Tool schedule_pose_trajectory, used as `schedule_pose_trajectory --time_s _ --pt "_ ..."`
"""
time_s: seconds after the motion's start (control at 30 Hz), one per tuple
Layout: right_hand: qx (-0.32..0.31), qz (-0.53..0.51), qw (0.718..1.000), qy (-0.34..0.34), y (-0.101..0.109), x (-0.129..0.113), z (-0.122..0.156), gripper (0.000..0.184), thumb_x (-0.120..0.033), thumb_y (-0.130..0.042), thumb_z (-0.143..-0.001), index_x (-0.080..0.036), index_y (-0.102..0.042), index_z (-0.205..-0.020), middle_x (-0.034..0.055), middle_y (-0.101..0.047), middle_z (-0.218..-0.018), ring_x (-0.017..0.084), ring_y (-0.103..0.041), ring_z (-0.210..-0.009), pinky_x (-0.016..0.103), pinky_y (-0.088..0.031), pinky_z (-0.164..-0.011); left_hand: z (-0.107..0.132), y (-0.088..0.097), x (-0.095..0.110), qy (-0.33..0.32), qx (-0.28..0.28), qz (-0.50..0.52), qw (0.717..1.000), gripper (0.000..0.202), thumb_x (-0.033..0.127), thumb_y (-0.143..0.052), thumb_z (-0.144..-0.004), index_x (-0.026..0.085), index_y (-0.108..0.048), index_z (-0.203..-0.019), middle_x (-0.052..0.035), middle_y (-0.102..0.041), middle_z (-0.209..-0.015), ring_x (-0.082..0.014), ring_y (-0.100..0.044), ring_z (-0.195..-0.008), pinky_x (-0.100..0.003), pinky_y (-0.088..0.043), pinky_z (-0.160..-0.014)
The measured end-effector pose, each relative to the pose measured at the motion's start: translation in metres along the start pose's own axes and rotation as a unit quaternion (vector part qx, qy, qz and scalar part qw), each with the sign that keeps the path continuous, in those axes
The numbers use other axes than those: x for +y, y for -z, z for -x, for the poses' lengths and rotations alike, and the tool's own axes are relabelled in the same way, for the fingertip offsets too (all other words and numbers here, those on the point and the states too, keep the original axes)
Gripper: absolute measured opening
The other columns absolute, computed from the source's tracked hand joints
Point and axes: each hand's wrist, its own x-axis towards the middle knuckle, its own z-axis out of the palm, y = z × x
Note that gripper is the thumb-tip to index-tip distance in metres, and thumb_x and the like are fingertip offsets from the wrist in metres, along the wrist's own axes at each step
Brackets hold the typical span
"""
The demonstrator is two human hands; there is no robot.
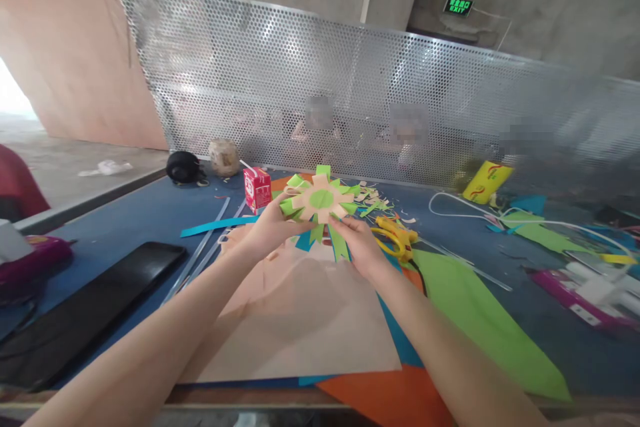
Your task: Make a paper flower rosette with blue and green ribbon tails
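Note:
I hold a paper flower (321,199) up above the table, made of beige and green strips around a green round centre. My left hand (271,227) grips its left lower edge with the fingers closed. On the other side, my right hand (356,244) pinches a green petal at the flower's lower right. Beneath my hands lies a large beige paper sheet (300,320) on blue and orange sheets.
Yellow scissors (396,236) lie just right of my right hand, beside a green sheet (480,320). A red carton (257,188), paper scraps, a black tablet (95,307) and white cables (540,221) sit on the blue table. Other people sit behind a perforated metal screen (380,87).

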Motion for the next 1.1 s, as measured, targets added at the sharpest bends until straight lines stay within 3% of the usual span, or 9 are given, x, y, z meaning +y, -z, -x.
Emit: schedule_pose_trajectory --time_s 0.13,0.27,0.37,0.5,0.7,0.9,1.1 --pt "0.004 0.004 1.000 0.004 -0.0005 -0.0024 0.0008 0.035 -0.052 -0.067 -0.060 -0.017 -0.066 -0.065 0.0003 -0.061 -0.059 0.017 -0.058 -0.058 0.030 -0.048 -0.057 -0.0004 0.0014 -0.0019 -0.046 -0.028 -0.073 0.996 0.042 0.017 -0.064 -0.064 0.018 -0.054 -0.105 -0.0090 -0.062 -0.109 -0.0245 -0.058 -0.101 -0.041 -0.047 -0.083" --pt "0.011 0.003 1.000 0.018 0.0000 -0.0056 0.0012 0.033 -0.049 -0.068 -0.060 -0.017 -0.066 -0.066 0.0012 -0.063 -0.062 0.018 -0.058 -0.061 0.030 -0.048 -0.058 -0.0014 0.0014 -0.0025 -0.053 -0.016 -0.054 0.997 0.039 0.014 -0.065 -0.061 0.017 -0.056 -0.099 -0.0068 -0.066 -0.099 -0.0212 -0.062 -0.090 -0.039 -0.048 -0.081" --pt "0.022 -0.004 0.999 0.041 0.0018 -0.0079 0.0003 0.030 -0.046 -0.066 -0.063 -0.017 -0.067 -0.072 0.0018 -0.065 -0.070 0.019 -0.059 -0.069 0.031 -0.048 -0.063 -0.0016 0.0009 -0.0010 -0.014 -0.017 -0.039 0.999 0.042 0.014 -0.067 -0.059 0.017 -0.055 -0.099 -0.0024 -0.068 -0.080 -0.0162 -0.063 -0.071 -0.031 -0.051 -0.065" --pt "0.034 -0.004 0.997 0.072 0.0038 -0.0087 -0.0013 0.029 -0.045 -0.063 -0.068 -0.018 -0.068 -0.077 0.0016 -0.066 -0.076 0.020 -0.059 -0.076 0.031 -0.045 -0.070 -0.0025 0.0005 -0.0018 0.045 0.052 -0.017 0.997 0.050 0.014 -0.070 -0.056 0.017 -0.054 -0.102 0.0018 -0.064 -0.063 -0.0135 -0.060 -0.056 -0.023 -0.047 -0.048" --pt "0.003 0.036 0.996 0.079 0.0024 -0.0091 0.0012 0.025 -0.043 -0.063 -0.068 -0.020 -0.069 -0.076 0.0000 -0.065 -0.071 0.019 -0.058 -0.074 0.029 -0.044 -0.070 -0.0049 -0.0013 -0.0061 0.042 0.065 0.013 0.997 0.031 0.018 -0.068 -0.060 0.018 -0.058 -0.089 -0.0004 -0.067 -0.070 -0.0124 -0.062 -0.062 -0.022 -0.048 -0.052" --pt "-0.019 0.067 0.995 0.077 0.0010 -0.0095 0.0022 0.029 -0.045 -0.062 -0.069 -0.019 -0.067 -0.080 0.0011 -0.066 -0.076 0.020 -0.059 -0.075 0.030 -0.046 -0.067 -0.0047 -0.0024 -0.0097 0.007 0.038 0.044 0.998 0.033 0.021 -0.071 -0.057 0.017 -0.058 -0.088 -0.0025 -0.068 -0.082 -0.0106 -0.060 -0.061 -0.021 -0.045 -0.052" --pt "-0.002 0.111 0.987 0.115 0.0042 -0.0014 -0.0053 0.029 -0.048 -0.058 -0.071 -0.019 -0.062 -0.074 0.0032 -0.067 -0.075 0.023 -0.060 -0.075 0.032 -0.045 -0.070 0.0009 -0.0036 -0.0007 -0.010 -0.056 0.132 0.990 0.043 0.014 -0.065 -0.058 0.019 -0.057 -0.101 -0.0064 -0.066 -0.099 -0.0213 -0.063 -0.085 -0.031 -0.049 -0.068"
